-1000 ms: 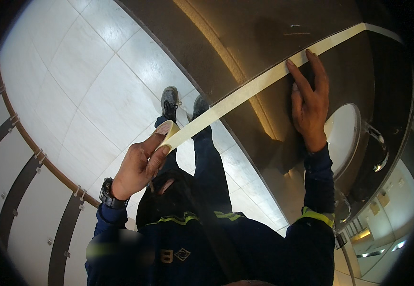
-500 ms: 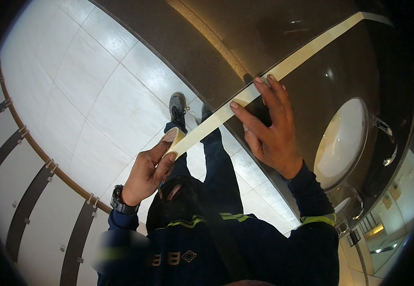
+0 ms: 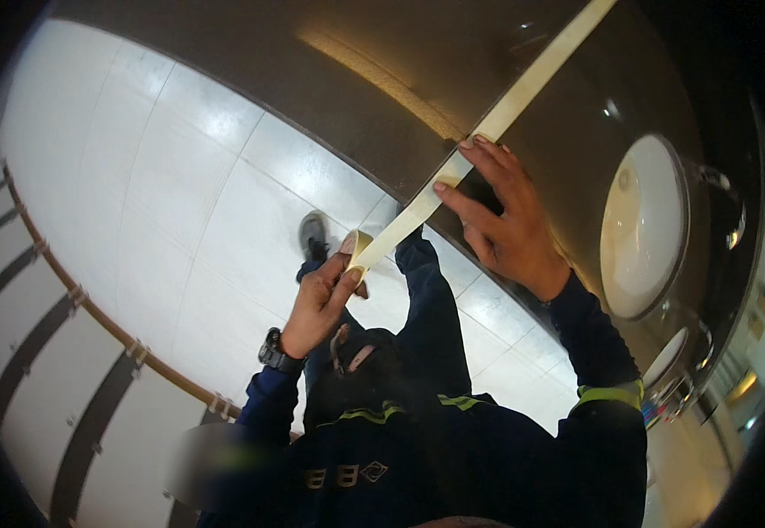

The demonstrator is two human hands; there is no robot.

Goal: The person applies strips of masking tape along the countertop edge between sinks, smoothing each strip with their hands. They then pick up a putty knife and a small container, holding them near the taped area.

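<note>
Nearest, a dark navy sleeve with a yellow reflective band (image 3: 611,393) comes up on the right, and a black wristwatch (image 3: 278,350) sits on the left wrist. The left hand (image 3: 316,304) pinches a small roll of pale yellow, paper-like tape (image 3: 360,240) between thumb and fingers, held in the air just off the counter's front edge. The roll looks light and firm; the sides of its ring seem the best hold, clear of the sticky face. From it, a narrow pale yellow strip of tape (image 3: 536,77) runs straight over that edge and across the dark brown, glossy stone countertop (image 3: 373,145). The strip is probably thin, limp off the surface and easily torn or creased. The right hand (image 3: 523,231) grips nothing: its fingers are spread, with the thumb and 2 fingertips touching the strip near the edge. How firmly the strip sticks cannot be told.

Beyond the right hand lie a white oval basin (image 3: 644,231) and a curved chrome tap (image 3: 734,216), both beside the strip and not in its path. Below the roll, 1 dark shoe (image 3: 313,233) stands on pale floor tiles (image 3: 197,202). Farther left are white panels with dark grey strips (image 3: 21,361).
</note>
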